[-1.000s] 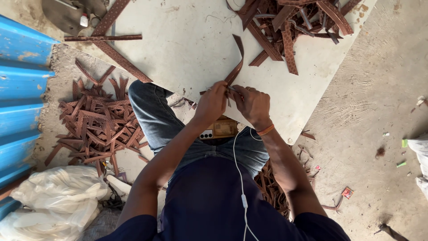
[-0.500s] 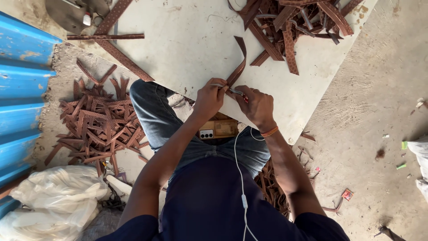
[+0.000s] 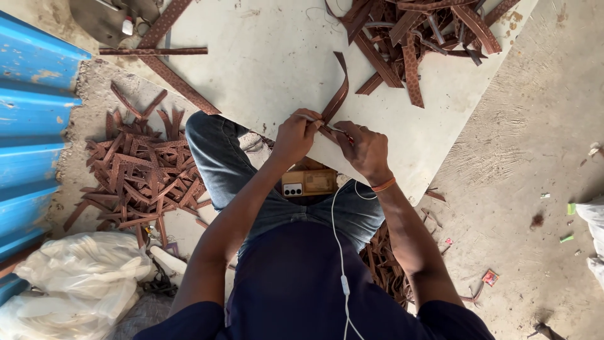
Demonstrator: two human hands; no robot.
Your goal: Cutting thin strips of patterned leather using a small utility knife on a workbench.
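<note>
While both hands pinched one brown leather strip [image 3: 336,94] at the board's [image 3: 264,75] near edge, its end was being worked. The left hand [image 3: 296,133] and right hand [image 3: 363,148] were closed on it; steady grip seemed needed next.

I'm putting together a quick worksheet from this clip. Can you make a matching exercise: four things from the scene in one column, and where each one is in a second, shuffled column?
Things
1. bent brown strip
2. phone
3. white plastic bag
4. pile of cut brown strips

Places
A. on the ground beside the blue metal sheet, left of the knee
B. on the person's lap, below the hands
C. held between the left hand and right hand, over the pale board
D. bottom left corner of the view

Pairs: 1-C, 2-B, 3-D, 4-A
</note>
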